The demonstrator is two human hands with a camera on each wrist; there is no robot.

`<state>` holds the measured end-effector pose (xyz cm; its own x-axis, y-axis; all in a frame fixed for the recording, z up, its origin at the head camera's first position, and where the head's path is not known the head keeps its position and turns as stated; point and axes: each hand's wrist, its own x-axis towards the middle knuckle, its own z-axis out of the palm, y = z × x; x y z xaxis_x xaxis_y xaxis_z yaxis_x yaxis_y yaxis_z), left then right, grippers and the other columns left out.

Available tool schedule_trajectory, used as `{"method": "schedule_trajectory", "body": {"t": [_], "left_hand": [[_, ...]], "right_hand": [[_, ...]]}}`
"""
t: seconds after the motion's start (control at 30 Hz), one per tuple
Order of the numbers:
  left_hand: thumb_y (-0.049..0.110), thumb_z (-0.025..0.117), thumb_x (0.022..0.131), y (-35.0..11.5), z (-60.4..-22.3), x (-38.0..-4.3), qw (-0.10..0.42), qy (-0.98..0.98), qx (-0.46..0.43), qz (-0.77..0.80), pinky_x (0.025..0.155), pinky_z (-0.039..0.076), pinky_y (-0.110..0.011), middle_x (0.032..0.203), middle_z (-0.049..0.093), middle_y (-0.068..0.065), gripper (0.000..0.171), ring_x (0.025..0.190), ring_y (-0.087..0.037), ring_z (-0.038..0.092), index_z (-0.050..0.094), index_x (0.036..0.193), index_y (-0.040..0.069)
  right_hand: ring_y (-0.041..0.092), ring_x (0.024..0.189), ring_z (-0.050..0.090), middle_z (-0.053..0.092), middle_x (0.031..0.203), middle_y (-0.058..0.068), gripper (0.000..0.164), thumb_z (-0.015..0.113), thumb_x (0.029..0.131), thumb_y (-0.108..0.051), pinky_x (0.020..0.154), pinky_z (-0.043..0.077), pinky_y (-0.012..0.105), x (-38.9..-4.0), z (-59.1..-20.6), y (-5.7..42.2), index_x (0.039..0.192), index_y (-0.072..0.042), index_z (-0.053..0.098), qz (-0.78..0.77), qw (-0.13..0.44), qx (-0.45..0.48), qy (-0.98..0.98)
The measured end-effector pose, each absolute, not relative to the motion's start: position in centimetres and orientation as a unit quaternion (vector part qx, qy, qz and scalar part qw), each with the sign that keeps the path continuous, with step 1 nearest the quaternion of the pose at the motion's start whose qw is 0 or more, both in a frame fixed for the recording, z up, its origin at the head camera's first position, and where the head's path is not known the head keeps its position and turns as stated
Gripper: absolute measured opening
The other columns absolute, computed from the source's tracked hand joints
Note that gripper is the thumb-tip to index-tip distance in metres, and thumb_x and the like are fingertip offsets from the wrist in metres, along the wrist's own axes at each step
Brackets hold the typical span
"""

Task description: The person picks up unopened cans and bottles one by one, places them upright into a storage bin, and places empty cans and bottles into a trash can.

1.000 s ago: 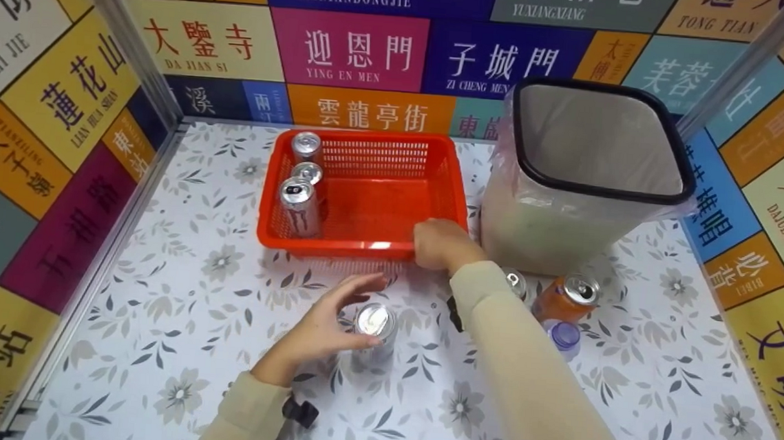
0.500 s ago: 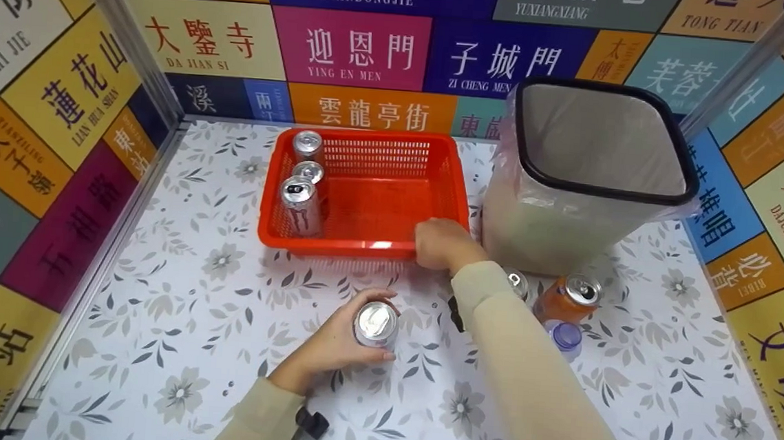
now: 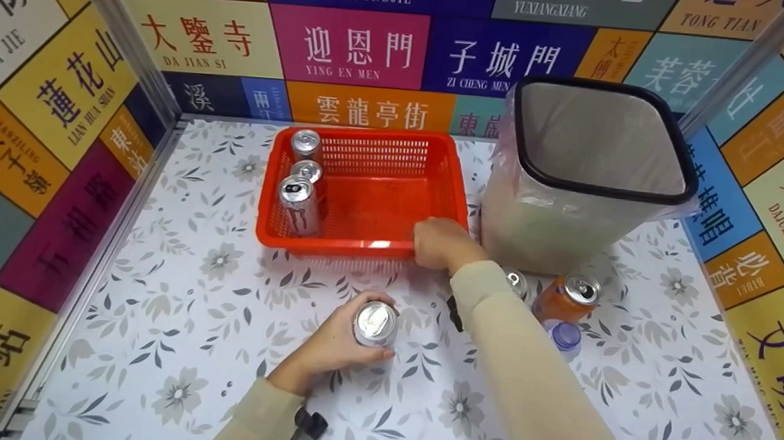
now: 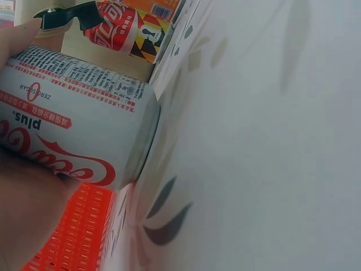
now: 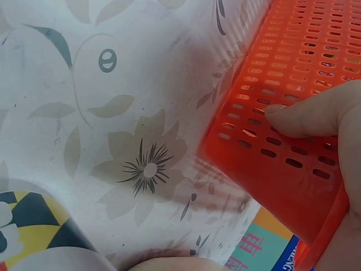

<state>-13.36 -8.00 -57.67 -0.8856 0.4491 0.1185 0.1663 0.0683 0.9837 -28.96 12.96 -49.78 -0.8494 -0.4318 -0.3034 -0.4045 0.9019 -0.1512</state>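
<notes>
In the head view my left hand point(image 3: 335, 340) grips a silver soda can point(image 3: 376, 322) standing upright at the middle of the table, thumb on the near side and fingers round the far side. Red lettering and "plus" show on the can point(image 4: 73, 118) in the left wrist view, its base right at the tabletop. My right hand point(image 3: 445, 243) holds the front right corner of a red plastic basket point(image 3: 335, 246), with the thumb pressed on the slotted wall point(image 5: 271, 169) outside. Three cans, among them a pale one point(image 3: 302, 215), stand along the basket's left side.
A bin point(image 3: 550, 224) with a black rim and clear liner stands right of the basket. Before it are an orange can point(image 3: 568, 300), another can point(image 3: 516, 282) partly behind the right sleeve, and a purple-capped bottle point(image 3: 566, 337). Printed panels point(image 3: 356, 48) wall the table.
My left hand has moved in from beside the silver soda can and closed its fingers round it. My right hand keeps its hold on the basket corner.
</notes>
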Motion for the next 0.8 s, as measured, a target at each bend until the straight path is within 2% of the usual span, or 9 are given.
{"method": "schedule_trajectory", "body": {"t": [0.13,0.37,0.8], "left_hand": [[0.008,0.097,0.074,-8.00,-57.56,-13.32,0.107,0.725,0.217,0.645,0.113,0.046,-0.036,0.132,0.069,-0.002,0.080,0.123,-0.021,0.063,0.057,0.144,0.008],[0.007,0.096,0.073,-7.96,-57.45,-13.37,0.099,0.739,0.213,0.631,0.108,0.050,-0.039,0.122,0.070,0.002,0.068,0.116,-0.020,0.064,0.062,0.132,0.013],[0.004,0.092,0.073,-7.65,-57.32,-13.13,0.086,0.738,0.204,0.637,0.109,0.049,-0.044,0.124,0.070,-0.002,0.066,0.117,-0.023,0.065,0.063,0.131,0.012]], "right_hand": [[0.035,0.091,0.064,0.071,0.102,0.015,0.009,0.064,0.088,-0.010,0.092,0.056,0.047,-28.94,-49.68,12.93,0.093,-0.006,0.070,-0.041,0.166,-0.218,0.961],[0.036,0.090,0.065,0.072,0.099,0.016,0.008,0.063,0.088,-0.011,0.090,0.057,0.047,-28.89,-49.57,12.98,0.088,-0.006,0.070,-0.040,0.166,-0.219,0.961],[0.033,0.088,0.063,0.069,0.095,0.013,0.007,0.063,0.087,-0.010,0.086,0.055,0.045,-29.06,-49.71,12.91,0.090,-0.008,0.069,-0.042,0.178,-0.211,0.960]]}}
